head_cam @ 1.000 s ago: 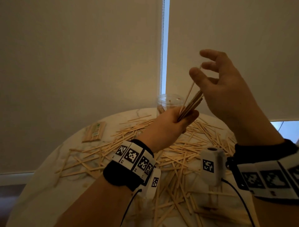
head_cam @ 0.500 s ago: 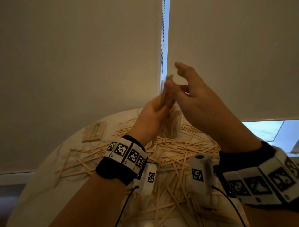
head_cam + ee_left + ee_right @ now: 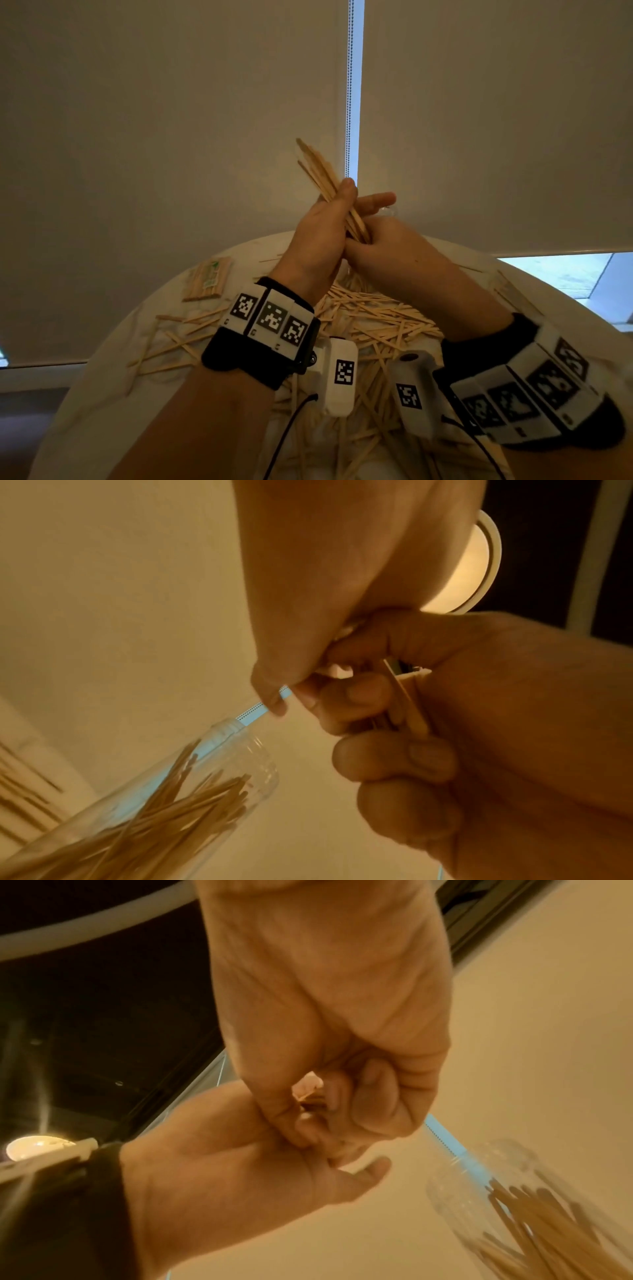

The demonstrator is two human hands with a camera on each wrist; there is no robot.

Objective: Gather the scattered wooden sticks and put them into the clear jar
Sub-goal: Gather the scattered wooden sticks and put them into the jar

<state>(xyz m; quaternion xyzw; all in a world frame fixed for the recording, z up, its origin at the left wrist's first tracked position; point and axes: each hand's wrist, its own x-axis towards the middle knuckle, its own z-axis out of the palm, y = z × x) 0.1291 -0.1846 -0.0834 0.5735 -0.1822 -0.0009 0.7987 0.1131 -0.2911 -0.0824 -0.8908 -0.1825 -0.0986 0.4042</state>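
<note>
Left grip (image 3: 320, 236) clenched around sticks (image 3: 322, 174), fanning toward 11 o'clock. Right grip (image 3: 383, 246) pinching the bundle's lower end above the jar (image 3: 192, 785).

Each wrist wears a black band (image 3: 239, 359) with white blocks (image 3: 270, 317) carrying black square markers; a white camera (image 3: 339, 377) with thin black cable (image 3: 291, 425) hangs at 5 o'clock.

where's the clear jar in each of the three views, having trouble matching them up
Head: the clear plastic jar is almost wholly hidden behind the joined hands.
Left wrist: lower left, holding wooden sticks.
Right wrist: lower right, mouth up-left.
Shared landmark: the bright gap between the blinds.
</note>
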